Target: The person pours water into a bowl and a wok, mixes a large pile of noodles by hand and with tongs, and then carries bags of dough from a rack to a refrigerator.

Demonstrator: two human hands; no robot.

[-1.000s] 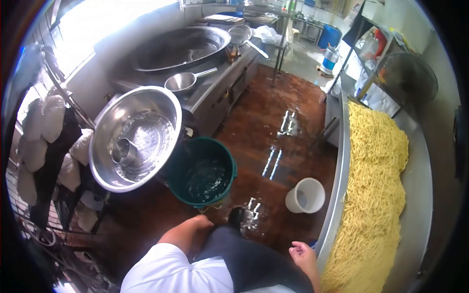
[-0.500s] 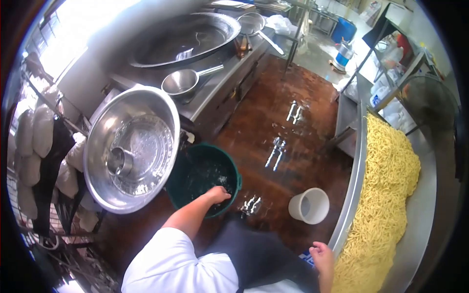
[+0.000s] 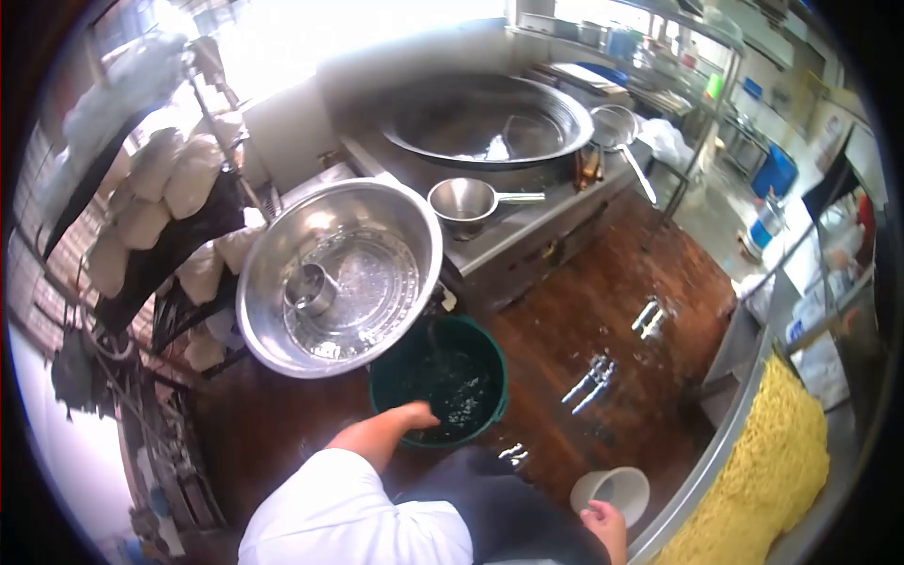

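Observation:
Over the near rim of a green bucket (image 3: 480, 358) on the floor, my left hand (image 3: 414, 415) reaches down with its fingers pointing inward; they are blurred, and their hold cannot be made out. Water glints inside the bucket. My right hand (image 3: 603, 520) is low at the right, fingers curled, in front of a white bucket (image 3: 633, 490); what it holds, if anything, is too small to tell. A large metal basin (image 3: 363, 282) with water and a small round metal container (image 3: 311, 290) stands left of the green bucket.
Behind are a counter with a saucepan (image 3: 463, 202), a big wok (image 3: 490, 118) and a strainer (image 3: 615, 127). A metal tray edge (image 3: 706, 461) with yellow noodles (image 3: 767, 471) is at the right. Bags (image 3: 155, 202) hang at the left. The brown floor (image 3: 565, 311) looks wet.
The view has turned and shifted, so the basin, bucket and counter appear further right. My left hand stays at the green bucket; my right hand now overlaps the white bucket in view.

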